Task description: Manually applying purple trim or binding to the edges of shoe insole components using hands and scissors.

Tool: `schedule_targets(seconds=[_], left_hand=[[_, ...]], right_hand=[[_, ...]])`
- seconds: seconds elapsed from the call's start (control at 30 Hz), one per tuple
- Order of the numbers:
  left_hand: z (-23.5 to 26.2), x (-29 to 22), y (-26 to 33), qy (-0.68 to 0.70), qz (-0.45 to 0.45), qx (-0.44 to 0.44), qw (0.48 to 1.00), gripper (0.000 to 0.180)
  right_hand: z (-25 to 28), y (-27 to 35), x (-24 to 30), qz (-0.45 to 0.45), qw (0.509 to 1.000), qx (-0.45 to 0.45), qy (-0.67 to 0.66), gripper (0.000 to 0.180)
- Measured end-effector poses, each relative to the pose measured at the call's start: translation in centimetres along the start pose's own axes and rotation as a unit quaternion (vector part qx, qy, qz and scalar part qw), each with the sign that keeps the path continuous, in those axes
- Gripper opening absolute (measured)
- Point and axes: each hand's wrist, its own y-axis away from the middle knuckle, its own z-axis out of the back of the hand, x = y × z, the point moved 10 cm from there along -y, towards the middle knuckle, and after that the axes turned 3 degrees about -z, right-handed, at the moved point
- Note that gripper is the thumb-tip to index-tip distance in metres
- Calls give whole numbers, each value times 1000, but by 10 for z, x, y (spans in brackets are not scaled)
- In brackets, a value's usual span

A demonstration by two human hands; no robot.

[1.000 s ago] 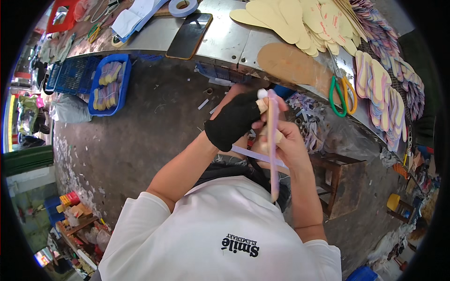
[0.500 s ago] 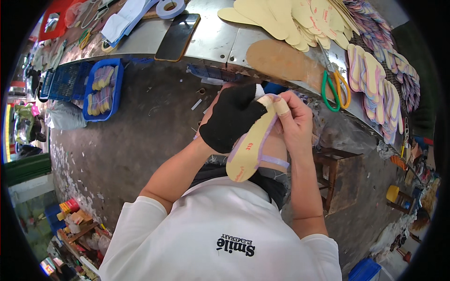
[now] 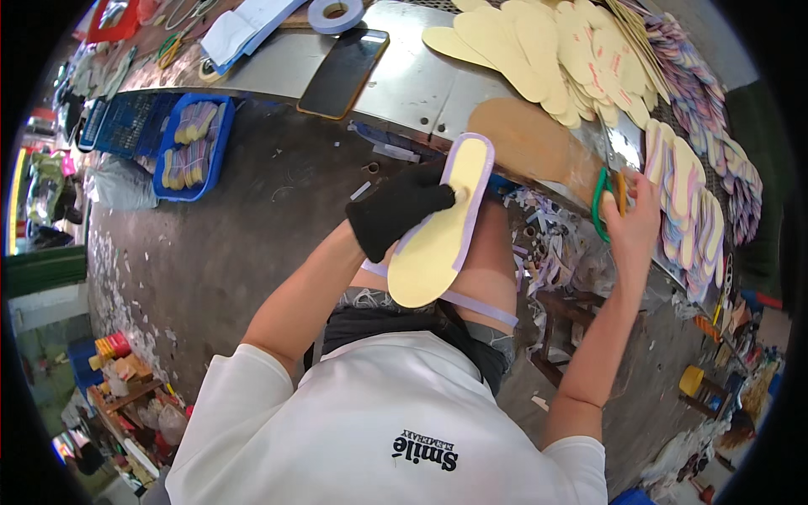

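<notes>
My left hand [image 3: 396, 216], in a black glove, holds a yellow shoe insole [image 3: 442, 231] with a lilac binding strip round its edge, flat side up above my lap. A loose end of the lilac strip [image 3: 480, 307] trails across my thigh. My right hand [image 3: 633, 220] has reached out to the table edge and closes on green-handled scissors [image 3: 604, 195] lying there. A brown insole-shaped board [image 3: 526, 143] lies on the metal table [image 3: 412, 84] just beyond the held insole.
Several plain yellow insoles [image 3: 539, 50] are fanned out at the back of the table, and bound ones [image 3: 686, 202] are stacked at the right. A phone [image 3: 343, 71] and tape roll [image 3: 335, 13] lie on the table. A blue basket [image 3: 195, 147] of insoles sits on the floor left. Scraps litter the floor.
My right hand let go of the insole and moved right to the scissors. The left hand turned the insole flat, face up.
</notes>
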Motion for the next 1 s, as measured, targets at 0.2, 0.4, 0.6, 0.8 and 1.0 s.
schedule_targets(seconds=[0.2,0.4,0.6,0.8,1.0], left_hand=[[10,21,-28,51,44,-18,998,30],[31,23,-38,68,48,-59,995,30],[36,25,-45,42,65,-30,997,32],[42,18,-47,-36,80,-24,996,34],[36,5,-48,-43,93,20,995,33]], right_hand=[[-18,-19,-13,-36,992,70,95,46],[-21,5,-48,-164,979,123,-8,54],[-26,-4,38,-129,626,78,-765,49],[-74,-36,130,-98,799,104,-584,38],[-97,-35,158,29,899,80,-429,35]])
